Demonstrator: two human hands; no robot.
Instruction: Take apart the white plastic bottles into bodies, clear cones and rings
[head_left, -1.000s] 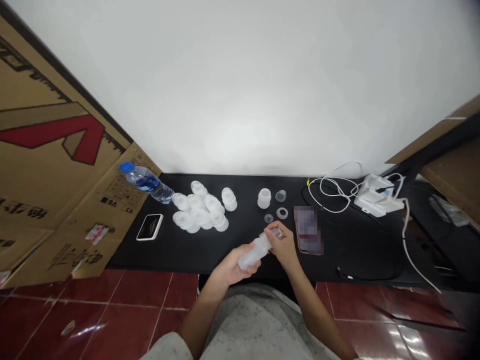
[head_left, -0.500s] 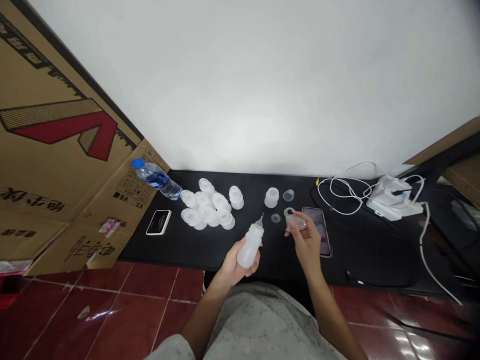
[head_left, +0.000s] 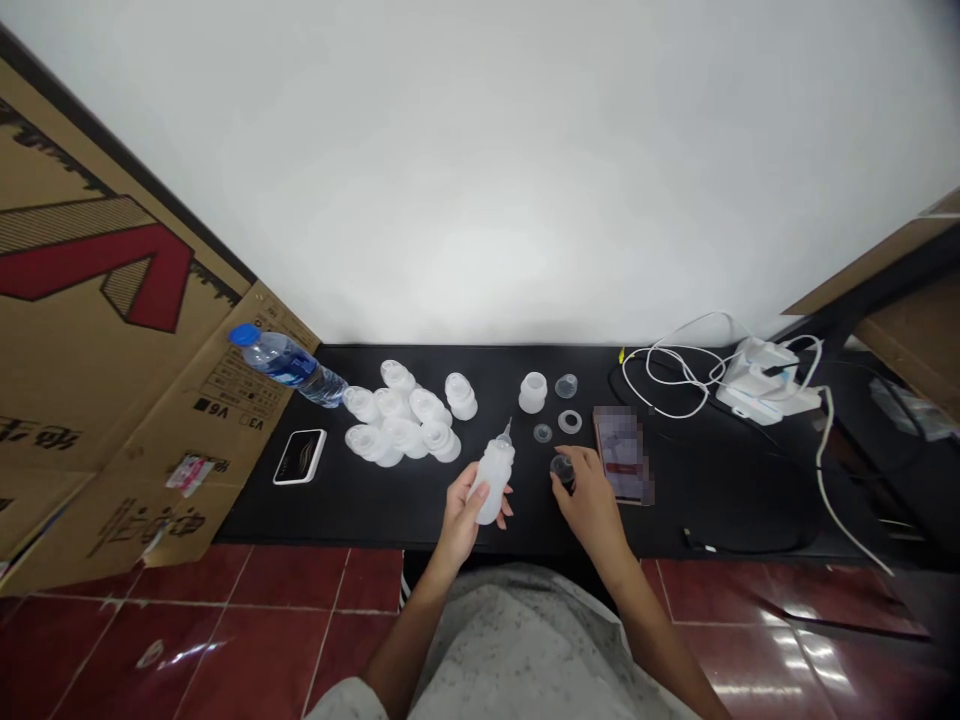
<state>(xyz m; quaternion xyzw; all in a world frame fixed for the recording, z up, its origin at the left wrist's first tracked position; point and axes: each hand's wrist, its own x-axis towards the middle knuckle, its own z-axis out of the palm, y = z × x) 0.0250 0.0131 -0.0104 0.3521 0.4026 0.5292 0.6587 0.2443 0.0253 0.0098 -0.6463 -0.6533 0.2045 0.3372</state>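
My left hand (head_left: pixel 466 508) is wrapped round a white translucent squeeze bottle (head_left: pixel 491 485) with a thin pointed nozzle, tilted up and away from me. With its fingers closed round a clear plastic cap (head_left: pixel 561 467), my right hand (head_left: pixel 592 500) is low over the black table; whether the cap touches the surface I cannot tell. Just beyond the cap lie a flat white ring (head_left: pixel 570 422) and a small clear disc (head_left: pixel 543 433). Farther back are a short white open-necked piece (head_left: pixel 533 392) and a clear dome-shaped piece (head_left: pixel 567 386).
Several white bottle-like pieces (head_left: pixel 405 432) are grouped at the left, beside a water bottle (head_left: pixel 289 362) and a white-framed device (head_left: pixel 300 457). A phone (head_left: pixel 624 455) lies right of my right hand. White cables and a power strip (head_left: pixel 765 380) occupy the table's right end.
My right hand has moved left and down toward the table, turning the clear cap from lying sideways to more upright. The white ring is now uncovered. My left hand still holds the squeeze bottle.
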